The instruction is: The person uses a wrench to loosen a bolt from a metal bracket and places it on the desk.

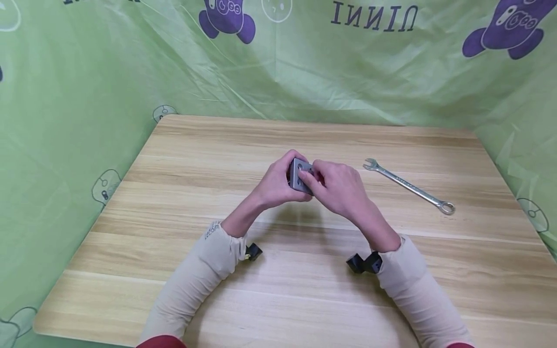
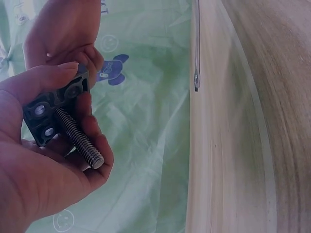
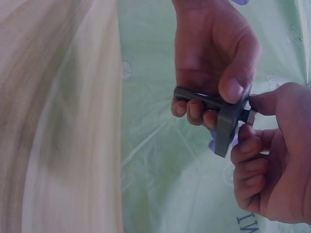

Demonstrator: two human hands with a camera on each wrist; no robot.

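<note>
My left hand (image 1: pixel 276 182) grips a dark grey rectangular plate (image 1: pixel 296 181) with several round holes, raised above the table. A threaded bolt (image 2: pixel 80 138) runs through the plate, its shank pointing back into the left palm, near the curled fingers. On the plate's other side a short piece with a shiny hex end (image 3: pixel 250 117) sticks out. Thumb and forefinger of my right hand (image 1: pixel 341 188) pinch that end; its other fingers are curled in.
A combination wrench (image 1: pixel 406 185) lies slantwise on the wooden table (image 1: pixel 174 203), right of the hands. Green printed cloth (image 1: pixel 304 82) hangs behind the table and at its sides. Small black wrist cameras (image 1: pixel 364 263) sit at the sleeves.
</note>
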